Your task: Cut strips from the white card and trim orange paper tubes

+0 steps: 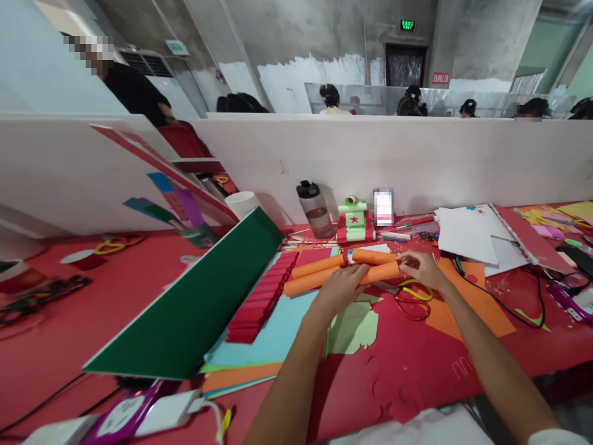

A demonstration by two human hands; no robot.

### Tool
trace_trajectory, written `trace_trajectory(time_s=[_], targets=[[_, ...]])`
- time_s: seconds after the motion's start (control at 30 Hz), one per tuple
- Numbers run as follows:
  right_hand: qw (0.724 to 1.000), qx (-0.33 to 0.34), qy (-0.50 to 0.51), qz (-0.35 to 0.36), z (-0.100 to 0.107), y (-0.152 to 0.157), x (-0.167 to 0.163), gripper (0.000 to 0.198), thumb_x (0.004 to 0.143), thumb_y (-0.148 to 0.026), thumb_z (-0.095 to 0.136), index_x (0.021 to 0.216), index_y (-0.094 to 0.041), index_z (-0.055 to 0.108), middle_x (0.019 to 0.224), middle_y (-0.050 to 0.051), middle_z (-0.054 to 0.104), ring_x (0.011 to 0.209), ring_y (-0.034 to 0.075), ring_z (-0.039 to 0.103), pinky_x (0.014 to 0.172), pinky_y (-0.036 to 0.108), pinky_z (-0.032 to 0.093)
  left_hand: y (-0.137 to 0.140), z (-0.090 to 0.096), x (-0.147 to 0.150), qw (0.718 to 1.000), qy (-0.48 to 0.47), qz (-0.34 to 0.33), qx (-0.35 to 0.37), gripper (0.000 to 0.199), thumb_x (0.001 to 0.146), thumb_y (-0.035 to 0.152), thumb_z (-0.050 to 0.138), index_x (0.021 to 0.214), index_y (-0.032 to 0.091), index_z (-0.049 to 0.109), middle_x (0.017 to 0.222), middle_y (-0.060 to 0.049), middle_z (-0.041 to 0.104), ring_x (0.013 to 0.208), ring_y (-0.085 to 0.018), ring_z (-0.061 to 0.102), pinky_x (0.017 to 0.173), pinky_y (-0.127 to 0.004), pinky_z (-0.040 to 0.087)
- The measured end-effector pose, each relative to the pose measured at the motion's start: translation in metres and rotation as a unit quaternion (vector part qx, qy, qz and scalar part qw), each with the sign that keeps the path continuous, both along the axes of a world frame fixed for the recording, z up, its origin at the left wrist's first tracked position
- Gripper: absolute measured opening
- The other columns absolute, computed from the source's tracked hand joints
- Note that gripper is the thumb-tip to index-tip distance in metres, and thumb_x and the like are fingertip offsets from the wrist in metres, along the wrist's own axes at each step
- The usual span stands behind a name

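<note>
Several orange paper tubes (317, 281) lie side by side over sheets of coloured paper. My left hand (340, 285) is closed over the front tube near its middle, fingertips on its upper side. At that tube's right end, the fingers of my right hand (422, 269) are bent around the rim. Behind this tube is another orange tube (374, 256). Just below my right hand lie yellow-handled scissors (419, 289) and a red-handled pair (412, 309). Left of the tubes is a strip of pleated red paper (262, 300).
A green board (199, 296) leans at the left. Behind the tubes stand a water bottle (315, 210), a green-and-red paper model (355, 222) and a phone (383, 207). White sheets (467, 235) and a black cable (514, 303) lie right; a power strip (125, 414) sits front left.
</note>
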State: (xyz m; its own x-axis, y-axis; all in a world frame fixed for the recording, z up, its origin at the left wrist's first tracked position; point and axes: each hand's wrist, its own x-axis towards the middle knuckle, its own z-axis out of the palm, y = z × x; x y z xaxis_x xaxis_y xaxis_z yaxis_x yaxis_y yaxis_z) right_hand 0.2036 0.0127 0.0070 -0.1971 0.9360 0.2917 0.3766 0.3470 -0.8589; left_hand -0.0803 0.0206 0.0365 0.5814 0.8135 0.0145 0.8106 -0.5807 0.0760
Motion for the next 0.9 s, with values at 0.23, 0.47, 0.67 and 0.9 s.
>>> trace_trajectory(time_s=[0.23, 0.47, 0.67, 0.9], targets=[[0.998, -0.053, 0.038, 0.014, -0.009, 0.003, -0.008, 0.037, 0.074, -0.021, 0.066, 0.109, -0.018, 0.075, 0.100, 0.007, 0.077, 0.090, 0.021, 0.072, 0.084, 0.035, 0.055, -0.010, 0.003, 0.014, 1.000, 0.011, -0.010, -0.017, 0.041, 0.104, 0.026, 0.055, 0.144, 0.020, 0.054, 0.137, -0.017, 0.072, 0.122, -0.036, 0.072, 0.097, -0.046, 0.056], [0.995, -0.062, 0.069, 0.021, -0.003, 0.000, -0.008, 0.035, 0.074, -0.031, 0.073, 0.107, -0.019, 0.073, 0.090, 0.002, 0.068, 0.084, 0.018, 0.066, 0.077, 0.031, 0.053, -0.009, 0.006, 0.007, 0.998, 0.018, -0.019, -0.058, 0.054, 0.094, 0.018, 0.064, 0.147, 0.021, 0.051, 0.140, -0.018, 0.069, 0.124, -0.037, 0.070, 0.093, -0.042, 0.057], [0.978, -0.096, 0.127, -0.133, 0.000, 0.013, 0.021, 0.032, 0.071, -0.032, 0.057, 0.097, -0.020, 0.073, 0.066, -0.002, 0.057, 0.052, 0.013, 0.048, 0.049, 0.025, 0.038, -0.002, 0.016, -0.028, 0.994, 0.037, 0.017, -0.099, 0.037, 0.093, 0.018, 0.057, 0.130, 0.023, 0.062, 0.129, -0.014, 0.075, 0.119, -0.035, 0.073, 0.092, -0.042, 0.057], [0.918, -0.018, 0.281, -0.280, 0.006, 0.029, 0.055, 0.040, 0.062, -0.035, 0.060, 0.098, -0.020, 0.068, 0.070, -0.004, 0.057, 0.053, 0.011, 0.051, 0.045, 0.021, 0.039, -0.003, 0.021, -0.043, 0.991, 0.027, 0.047, -0.123, 0.054, 0.087, 0.038, 0.075, 0.138, 0.025, 0.065, 0.137, -0.014, 0.073, 0.129, -0.037, 0.068, 0.100, -0.044, 0.056]])
